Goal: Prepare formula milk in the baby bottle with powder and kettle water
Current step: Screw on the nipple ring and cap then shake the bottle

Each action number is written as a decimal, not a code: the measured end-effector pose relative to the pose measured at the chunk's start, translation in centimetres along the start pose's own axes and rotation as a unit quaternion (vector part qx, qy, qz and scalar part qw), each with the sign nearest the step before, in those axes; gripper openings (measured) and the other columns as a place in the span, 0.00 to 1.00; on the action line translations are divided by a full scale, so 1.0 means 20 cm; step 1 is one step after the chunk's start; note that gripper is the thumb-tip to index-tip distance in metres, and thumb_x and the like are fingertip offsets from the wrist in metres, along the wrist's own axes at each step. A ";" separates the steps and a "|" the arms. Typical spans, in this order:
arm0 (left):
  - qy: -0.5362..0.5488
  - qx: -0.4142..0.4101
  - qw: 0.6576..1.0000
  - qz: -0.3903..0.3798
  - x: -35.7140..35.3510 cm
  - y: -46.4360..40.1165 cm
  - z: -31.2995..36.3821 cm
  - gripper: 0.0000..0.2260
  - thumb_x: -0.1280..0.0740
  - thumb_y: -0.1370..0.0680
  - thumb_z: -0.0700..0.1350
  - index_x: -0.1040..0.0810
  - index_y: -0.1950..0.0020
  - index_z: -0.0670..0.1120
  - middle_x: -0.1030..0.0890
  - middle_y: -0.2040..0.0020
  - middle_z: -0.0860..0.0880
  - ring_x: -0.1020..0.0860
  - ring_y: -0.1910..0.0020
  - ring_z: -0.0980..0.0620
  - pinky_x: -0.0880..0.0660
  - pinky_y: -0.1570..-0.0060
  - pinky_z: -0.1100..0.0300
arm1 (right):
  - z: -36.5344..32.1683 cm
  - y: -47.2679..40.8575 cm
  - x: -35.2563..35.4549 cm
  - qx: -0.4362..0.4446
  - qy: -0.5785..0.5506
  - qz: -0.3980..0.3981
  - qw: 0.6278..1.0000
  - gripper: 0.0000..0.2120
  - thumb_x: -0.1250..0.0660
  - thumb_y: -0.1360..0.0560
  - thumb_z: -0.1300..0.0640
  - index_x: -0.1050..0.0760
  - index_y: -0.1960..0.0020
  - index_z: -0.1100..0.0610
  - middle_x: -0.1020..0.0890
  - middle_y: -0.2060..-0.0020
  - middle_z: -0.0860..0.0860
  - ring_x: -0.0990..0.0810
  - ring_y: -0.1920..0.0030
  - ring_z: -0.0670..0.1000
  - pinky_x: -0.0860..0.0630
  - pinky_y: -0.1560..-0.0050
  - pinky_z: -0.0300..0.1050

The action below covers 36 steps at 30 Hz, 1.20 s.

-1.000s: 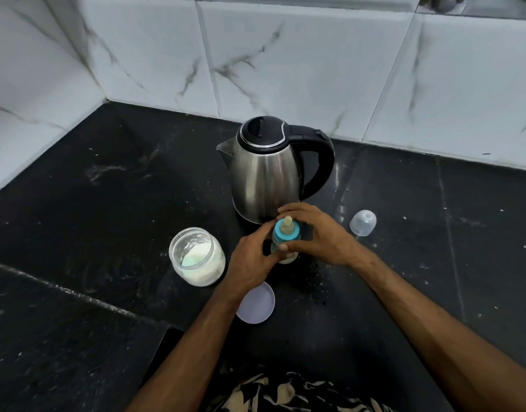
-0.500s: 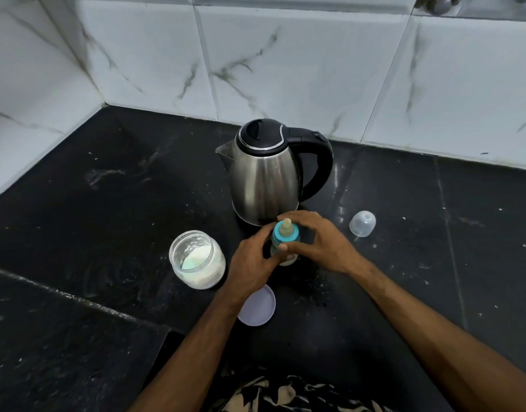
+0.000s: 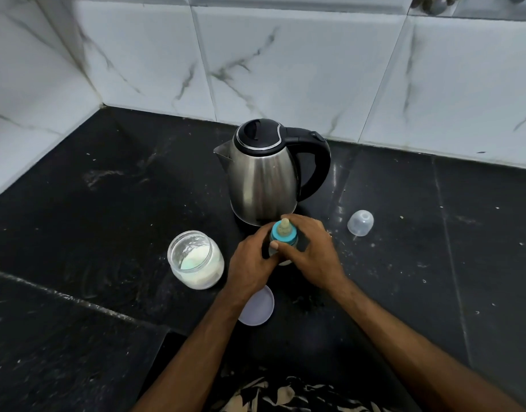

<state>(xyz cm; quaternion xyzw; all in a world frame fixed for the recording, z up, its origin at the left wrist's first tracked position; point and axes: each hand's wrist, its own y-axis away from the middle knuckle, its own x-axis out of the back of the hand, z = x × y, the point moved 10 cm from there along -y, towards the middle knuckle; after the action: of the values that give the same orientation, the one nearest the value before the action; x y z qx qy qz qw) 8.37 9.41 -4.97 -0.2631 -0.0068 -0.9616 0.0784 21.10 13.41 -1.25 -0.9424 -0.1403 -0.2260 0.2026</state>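
We see both hands on the baby bottle [image 3: 282, 243] at frame centre, before the kettle [image 3: 264, 179]: left hand [image 3: 251, 264] steadying the body, right hand [image 3: 313, 252] fingers curled round the teal collar, wrist rotated further than a second ago. Likely unscrewing; powder jar [image 3: 196, 260] open beside.

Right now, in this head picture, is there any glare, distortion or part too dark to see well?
Head view: wide-angle lens bends the wall tiles; soft glare streaks on the kettle and the black counter; the baby bottle body is shadowed between the left hand and right hand.
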 end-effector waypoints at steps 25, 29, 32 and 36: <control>0.006 0.006 1.000 -0.009 -0.03 -0.02 -0.05 0.29 0.24 0.27 0.47 0.33 0.31 0.61 0.26 0.40 0.69 0.30 0.41 0.77 0.33 0.39 0.74 | 0.52 -0.01 0.45 -0.175 0.222 0.053 0.958 0.22 0.35 0.24 0.68 0.30 0.31 0.57 0.32 0.32 0.59 0.31 0.36 0.60 0.28 0.35 0.53; 0.012 0.005 1.000 -0.011 -0.03 -0.01 -0.05 0.30 0.24 0.28 0.48 0.31 0.29 0.57 0.25 0.37 0.65 0.28 0.38 0.69 0.31 0.37 0.70 | 0.41 -0.05 0.51 -0.138 0.179 0.092 0.970 0.23 0.31 0.25 0.63 0.31 0.31 0.56 0.30 0.34 0.57 0.30 0.36 0.58 0.31 0.34 0.50; 0.013 0.003 1.000 -0.011 -0.03 -0.01 -0.05 0.29 0.24 0.28 0.47 0.31 0.31 0.60 0.25 0.40 0.69 0.28 0.39 0.72 0.32 0.39 0.73 | 0.23 -0.11 0.55 -0.090 0.095 0.125 0.984 0.25 0.27 0.26 0.57 0.31 0.32 0.53 0.29 0.37 0.50 0.27 0.39 0.50 0.25 0.39 0.46; 0.012 0.010 1.000 -0.011 -0.03 -0.01 -0.05 0.29 0.24 0.28 0.47 0.31 0.31 0.62 0.25 0.40 0.69 0.28 0.39 0.72 0.30 0.38 0.70 | -0.07 -0.17 0.52 -0.014 0.026 0.107 0.994 0.24 0.23 0.29 0.55 0.30 0.38 0.54 0.27 0.42 0.47 0.24 0.45 0.42 0.26 0.47 0.31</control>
<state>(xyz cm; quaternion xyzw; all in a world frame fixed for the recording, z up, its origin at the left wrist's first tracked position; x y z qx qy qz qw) 8.37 9.67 -6.05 -0.2507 -0.0181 -0.9654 0.0700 28.26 17.61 5.93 -0.9485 -0.0304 -0.2294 0.2164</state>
